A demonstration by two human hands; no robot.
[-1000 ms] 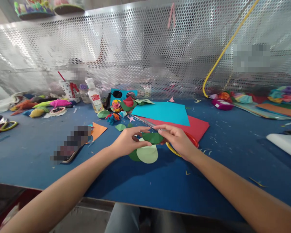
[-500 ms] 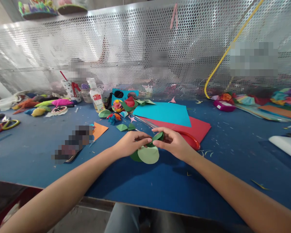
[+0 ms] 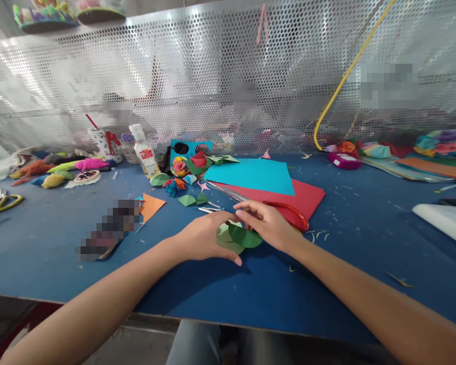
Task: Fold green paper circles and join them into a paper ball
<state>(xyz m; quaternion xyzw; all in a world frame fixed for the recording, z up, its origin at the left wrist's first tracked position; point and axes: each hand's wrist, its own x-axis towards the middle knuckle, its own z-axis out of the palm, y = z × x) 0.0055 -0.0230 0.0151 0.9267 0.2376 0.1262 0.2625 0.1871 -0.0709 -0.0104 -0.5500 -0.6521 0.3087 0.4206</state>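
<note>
My left hand (image 3: 207,235) curves around the light green paper circle (image 3: 228,234), its thumb stretched out and apart from the fingers. Part of that paper is hidden behind the hand. A dark green paper circle (image 3: 247,237) overlaps the light one on its right. My right hand (image 3: 268,223) has bent fingers at the upper edge of the dark green circle; their tips are partly hidden. Scissors with red handles (image 3: 302,218) lie just behind my right hand, blades pointing away to the left.
Red (image 3: 307,195) and blue paper sheets (image 3: 251,175) lie behind my hands. Left of them are green leaf-like pieces (image 3: 188,200), a glue bottle (image 3: 146,154), an orange paper piece (image 3: 152,205) and a blurred-out dark object (image 3: 110,230). A perforated metal panel (image 3: 213,91) stands behind.
My left thumb has come away from the green paper and spread toward me. The dark green piece, folded between both hands before, now lies flatter beneath my right fingers.
</note>
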